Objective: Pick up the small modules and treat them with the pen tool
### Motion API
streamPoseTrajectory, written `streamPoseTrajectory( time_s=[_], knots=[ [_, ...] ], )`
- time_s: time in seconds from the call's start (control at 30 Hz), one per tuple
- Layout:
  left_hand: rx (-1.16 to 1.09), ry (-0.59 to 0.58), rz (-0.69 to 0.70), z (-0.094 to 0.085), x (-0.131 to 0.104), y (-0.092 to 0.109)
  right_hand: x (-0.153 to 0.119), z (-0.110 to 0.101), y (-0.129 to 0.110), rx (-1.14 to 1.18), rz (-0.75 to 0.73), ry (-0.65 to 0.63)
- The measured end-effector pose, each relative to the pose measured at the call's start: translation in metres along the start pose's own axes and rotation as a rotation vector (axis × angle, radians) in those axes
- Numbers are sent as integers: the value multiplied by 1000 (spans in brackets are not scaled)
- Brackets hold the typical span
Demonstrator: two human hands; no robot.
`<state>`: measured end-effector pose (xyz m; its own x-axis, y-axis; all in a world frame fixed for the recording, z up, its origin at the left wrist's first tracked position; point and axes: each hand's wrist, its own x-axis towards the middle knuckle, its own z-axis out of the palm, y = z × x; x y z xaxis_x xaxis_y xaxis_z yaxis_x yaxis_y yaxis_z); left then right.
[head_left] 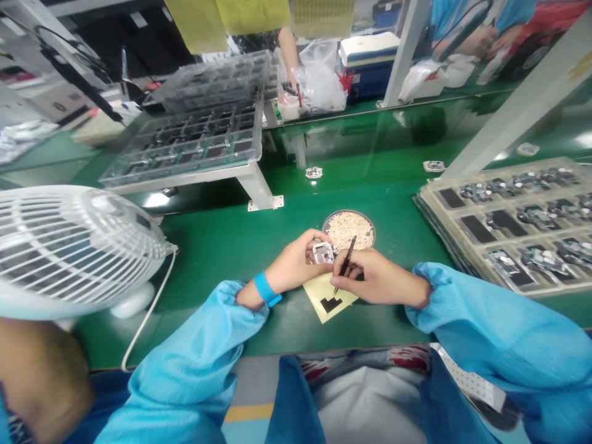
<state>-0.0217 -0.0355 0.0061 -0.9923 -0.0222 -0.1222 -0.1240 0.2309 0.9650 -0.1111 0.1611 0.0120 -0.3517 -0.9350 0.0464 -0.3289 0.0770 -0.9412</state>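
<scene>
My left hand is closed around a small white plastic housing, its open side facing up. In my right hand is a pair of dark tweezers, held like a pen with the tips pointing down. Those tips are over a pale yellow sheet that carries black sticker pieces; whether they touch it I cannot tell. Just behind both hands sits a round dish full of small beige parts.
A white fan stands at the left, its cord hanging over the table edge. Stacked trays of device parts lie at the right. A raised rack holds clear trays. Similar housings rest farther back. Other people sit across and at the left.
</scene>
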Motion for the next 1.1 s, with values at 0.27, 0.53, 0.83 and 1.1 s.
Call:
streamPoseTrajectory(
  time_s=[0.27, 0.53, 0.83, 1.1],
  knots=[
    [23, 14, -8, 0, 0, -1, 0, -4, -6, 212, 77, -4],
    [-73, 89, -27, 8, -2, 5, 3, -20, -8, 190, -103, 514],
    [-99, 140, -52, 13, 1, 1, 9, -21, 1, -189, -321, 501],
    [-108, 155, -65, 13, 1, -1, 11, -20, 1, -244, -351, 445]
  ],
)
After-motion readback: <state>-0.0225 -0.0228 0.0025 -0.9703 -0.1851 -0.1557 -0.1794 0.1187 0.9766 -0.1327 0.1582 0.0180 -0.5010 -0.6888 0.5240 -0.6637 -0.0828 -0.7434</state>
